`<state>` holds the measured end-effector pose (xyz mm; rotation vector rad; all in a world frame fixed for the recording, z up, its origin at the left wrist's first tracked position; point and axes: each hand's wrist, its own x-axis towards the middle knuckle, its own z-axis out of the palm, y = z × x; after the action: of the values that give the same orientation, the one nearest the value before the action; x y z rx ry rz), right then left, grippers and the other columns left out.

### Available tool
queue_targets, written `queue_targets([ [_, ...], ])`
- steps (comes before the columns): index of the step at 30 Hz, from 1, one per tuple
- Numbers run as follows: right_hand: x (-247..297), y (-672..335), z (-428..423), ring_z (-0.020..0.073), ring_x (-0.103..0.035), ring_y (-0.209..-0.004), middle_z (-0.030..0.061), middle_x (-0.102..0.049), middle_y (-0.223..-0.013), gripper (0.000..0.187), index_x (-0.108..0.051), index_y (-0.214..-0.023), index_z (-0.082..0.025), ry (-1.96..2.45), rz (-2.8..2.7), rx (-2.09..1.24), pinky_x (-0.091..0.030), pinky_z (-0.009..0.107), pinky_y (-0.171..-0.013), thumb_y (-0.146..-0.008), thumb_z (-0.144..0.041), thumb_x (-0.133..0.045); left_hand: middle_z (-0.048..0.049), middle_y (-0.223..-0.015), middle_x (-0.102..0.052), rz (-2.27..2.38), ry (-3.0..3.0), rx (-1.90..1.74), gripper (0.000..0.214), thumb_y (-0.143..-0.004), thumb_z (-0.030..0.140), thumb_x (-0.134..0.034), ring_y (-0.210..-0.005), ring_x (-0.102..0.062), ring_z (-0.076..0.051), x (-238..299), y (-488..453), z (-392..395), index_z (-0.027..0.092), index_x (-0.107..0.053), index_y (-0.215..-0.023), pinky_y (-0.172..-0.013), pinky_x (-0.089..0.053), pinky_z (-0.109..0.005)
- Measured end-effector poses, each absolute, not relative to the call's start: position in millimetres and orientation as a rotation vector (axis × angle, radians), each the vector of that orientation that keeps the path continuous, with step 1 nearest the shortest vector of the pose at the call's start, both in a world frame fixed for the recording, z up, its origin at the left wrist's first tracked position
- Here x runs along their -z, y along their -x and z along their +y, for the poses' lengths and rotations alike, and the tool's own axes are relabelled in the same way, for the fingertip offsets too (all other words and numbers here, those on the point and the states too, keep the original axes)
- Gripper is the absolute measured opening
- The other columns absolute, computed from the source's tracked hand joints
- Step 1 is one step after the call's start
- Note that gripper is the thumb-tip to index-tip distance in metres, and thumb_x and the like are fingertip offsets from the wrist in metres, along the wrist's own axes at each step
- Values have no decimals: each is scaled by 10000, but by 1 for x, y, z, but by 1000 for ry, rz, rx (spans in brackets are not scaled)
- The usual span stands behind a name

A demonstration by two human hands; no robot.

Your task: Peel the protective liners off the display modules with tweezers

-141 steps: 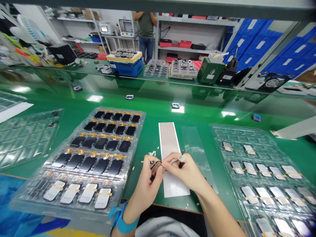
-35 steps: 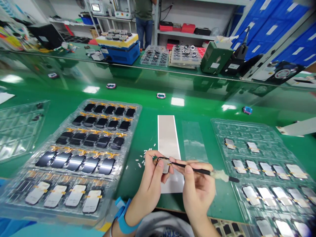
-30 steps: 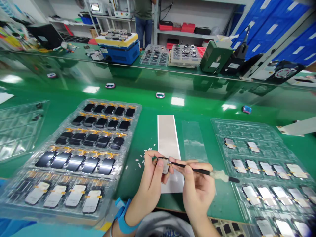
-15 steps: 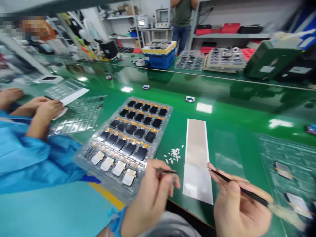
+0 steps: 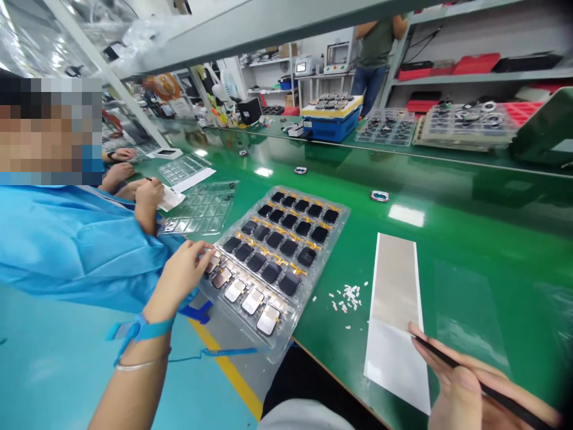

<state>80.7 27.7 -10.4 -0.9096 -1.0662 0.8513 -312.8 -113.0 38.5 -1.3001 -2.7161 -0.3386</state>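
My left hand reaches to the near left corner of a clear blister tray. Its fingertips pinch a small display part at a pocket in the front rows. The tray's far rows hold several black display parts; the near row holds pale ones. A blue wrist strap circles my left wrist. At the lower right, my right hand is closed on a thin black tool just past a long white strip on the green bench.
A co-worker in a blue smock sits close on my left, hands over an empty clear tray. White scraps and a clear film lie near the strip. Small frames sit on the belt; another person stands behind.
My view swung left. My left hand carried the small part away from the tool, over to the tray's near left corner. My right hand stayed low on the right with the tool.
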Motion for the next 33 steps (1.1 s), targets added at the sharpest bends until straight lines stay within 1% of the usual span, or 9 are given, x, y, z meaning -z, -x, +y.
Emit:
queue_targets([
  [6,18,-81,34,312,-762,-655,79,-724,-771,293,-608,-826,-175,915,-1044,-774,-661,546,-613,-774,-359,-831,-125,-988,-719,-2686,1375,245,329,-943,381,-453,-933,-671,-306,-46,309,-88,186,-705,-1024,-840,-493,-371],
  [11,5,-76,27,249,-752,-705,39,-709,-798,234,-617,-857,-181,905,-992,-807,-671,446,-658,-785,-263,-824,-145,-917,-759,-2718,1397,252,225,-862,363,-559,-877,-700,-337,-45,311,-57,188,-700,-851,-758,-491,-370],
  [14,-1,-74,26,245,-756,-744,38,-718,-814,195,-639,-866,-176,876,-976,-856,-670,437,-695,-785,-195,-815,-113,-752,-727,-2734,1374,319,162,-814,331,-584,-802,-698,-336,-49,310,-46,220,-601,-698,-704,-471,-356],
  [18,-6,-79,33,269,-771,-766,49,-741,-845,129,-669,-919,-180,808,-999,-982,-643,472,-759,-842,-226,-763,-61,-684,-676,-2723,1367,530,146,-890,304,-477,-711,-681,-273,-60,273,-43,236,-475,-761,-678,-465,-333],
  [21,-17,-87,40,236,-737,-783,55,-708,-824,80,-699,-902,-192,788,-1219,-1104,-604,398,-728,-921,-260,-663,-52,-819,-718,-2692,1597,870,170,-1016,321,-317,-755,-689,-202,-62,206,-48,239,-425,-914,-719,-509,-298],
  [23,-29,-90,43,178,-667,-740,45,-647,-811,157,-716,-853,-203,760,-1472,-1048,-550,298,-630,-950,-216,-594,-66,-897,-717,-2594,1852,1665,160,-1067,341,-290,-793,-683,-190,-60,154,-52,234,-409,-1061,-755,-526,-310],
  [25,-41,-90,44,147,-613,-682,40,-605,-823,169,-728,-889,-208,691,-1745,-916,-496,252,-539,-940,-164,-573,-53,-928,-682,-2530,2026,2104,197,-1088,361,-274,-765,-649,-166,-55,110,-54,239,-423,-1131,-743,-516,-297],
  [30,-51,-80,49,155,-679,-736,67,-666,-890,180,-686,-1016,-168,565,-2042,-508,-546,255,-610,-888,-49,-643,30,-772,-517,-2575,2063,2445,192,-1082,386,-350,-671,-506,-132,-31,66,-36,246,-479,-1101,-655,-456,-243],
  [33,-41,-78,54,161,-701,-760,79,-713,-902,153,-683,-1020,-153,569,-2109,-363,-549,261,-640,-915,-51,-639,41,-740,-516,-2457,2105,2519,162,-1069,378,-405,-634,-494,-124,-12,64,-21,242,-482,-1029,-602,-428,-230],
])
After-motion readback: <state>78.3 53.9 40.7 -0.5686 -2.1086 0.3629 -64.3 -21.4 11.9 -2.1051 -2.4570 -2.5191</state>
